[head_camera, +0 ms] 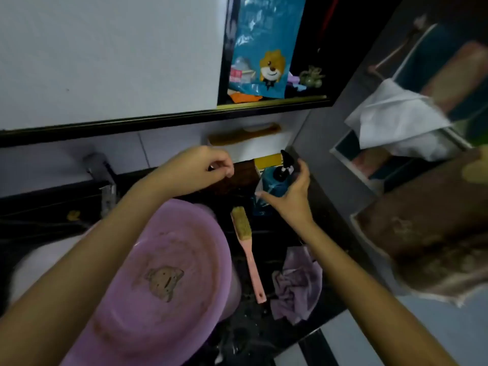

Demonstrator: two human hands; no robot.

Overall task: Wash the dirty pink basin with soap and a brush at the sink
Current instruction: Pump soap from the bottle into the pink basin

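While your right hand point(287, 192) grips blue soap bottle point(273, 184), thumb one side, fingers other, your left hand point(208, 167) hovers just beside it, fingers curled, nothing visible in them. Pink basin point(163, 260) sits in sink under left forearm, brown grime inside. Brush point(245, 241) lies on counter between basin and purple cloth point(298, 281).

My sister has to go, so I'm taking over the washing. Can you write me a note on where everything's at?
Left hand: fingers curled, nothing seen in it.
Right hand: grips the soap bottle.
Pink basin: at the sink, dirty inside.
Brush: lies on the counter beside the basin, untouched.
Done: nothing visible.
Left: soap, scrub, rinse.
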